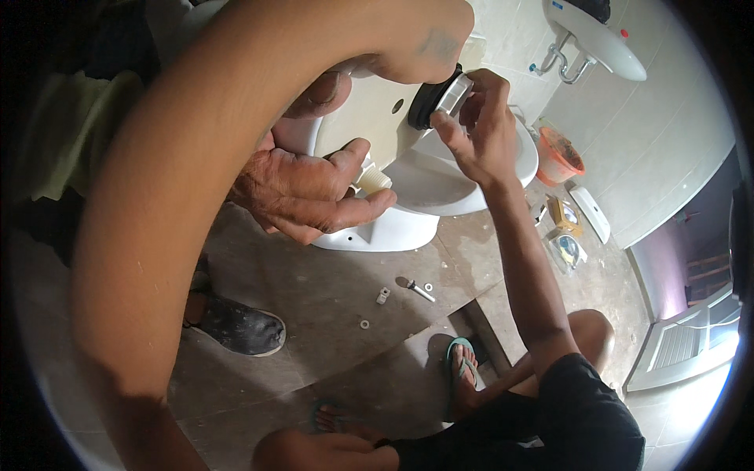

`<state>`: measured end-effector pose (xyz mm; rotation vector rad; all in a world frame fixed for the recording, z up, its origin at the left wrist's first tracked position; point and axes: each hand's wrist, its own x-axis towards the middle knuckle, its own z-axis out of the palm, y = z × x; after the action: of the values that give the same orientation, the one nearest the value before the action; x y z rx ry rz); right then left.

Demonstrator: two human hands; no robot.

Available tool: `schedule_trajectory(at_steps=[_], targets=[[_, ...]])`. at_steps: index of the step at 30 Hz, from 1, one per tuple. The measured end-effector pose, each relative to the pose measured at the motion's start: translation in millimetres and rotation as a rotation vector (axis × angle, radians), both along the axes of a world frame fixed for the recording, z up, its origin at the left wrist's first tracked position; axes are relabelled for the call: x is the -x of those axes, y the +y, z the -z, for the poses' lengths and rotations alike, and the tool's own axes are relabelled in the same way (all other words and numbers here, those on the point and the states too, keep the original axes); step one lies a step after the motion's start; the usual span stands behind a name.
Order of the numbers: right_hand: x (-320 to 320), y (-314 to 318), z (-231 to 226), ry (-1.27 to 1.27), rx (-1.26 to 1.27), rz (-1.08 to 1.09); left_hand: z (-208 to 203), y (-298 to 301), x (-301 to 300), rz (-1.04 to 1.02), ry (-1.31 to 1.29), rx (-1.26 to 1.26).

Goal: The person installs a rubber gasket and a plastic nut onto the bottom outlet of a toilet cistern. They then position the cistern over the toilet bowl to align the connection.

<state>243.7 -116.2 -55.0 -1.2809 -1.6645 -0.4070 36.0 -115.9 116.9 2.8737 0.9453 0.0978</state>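
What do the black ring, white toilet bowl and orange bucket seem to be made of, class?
Black ring: rubber or plastic, fairly matte, showing little shine.
Toilet bowl: likely glazed ceramic, glossy; smooth white curves.
Bucket: probably plastic, semi-matte; thin, brightly coloured wall.

1. wall (652, 125): light grey, finished in large tiles with thin joints.
2. washbasin (603, 41): white, mounted on the wall at upper right; bright metal pipework (576, 74) is fitted beneath.
3. floor (322, 318): grey-brown tiles, dusty and marked.
4. dark strip (485, 339): straight-edged, set among the floor tiles; depth cannot be judged.
5. doorway (700, 224): located at right; a purple wall (667, 271) and slatted wooden piece (707, 271) show beyond.
6. framed panel (677, 349): white, louvred, below the doorway.
7. lighting: strong glare (719, 385) at lower right; shadows cross the floor.
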Motion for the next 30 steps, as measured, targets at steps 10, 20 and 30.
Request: schedule_trajectory(at_steps=[10, 20, 30], targets=[[6.3, -14.0, 3.1, 0.179, 0.039, -0.122, 3.8, 18.0, -4.4, 0.121, 0.056, -0.032], [-24.5, -21.5, -36.7, -0.281, 0.14, -0.133, 22.9, 27.4, -11.9, 0.094, -0.122, -0.132], [-11.8, -8.2, -6.2, -0.007, 0.095, -0.276, 18.3, 44.0, -48.2, 0.289, 0.079, -0.612]])
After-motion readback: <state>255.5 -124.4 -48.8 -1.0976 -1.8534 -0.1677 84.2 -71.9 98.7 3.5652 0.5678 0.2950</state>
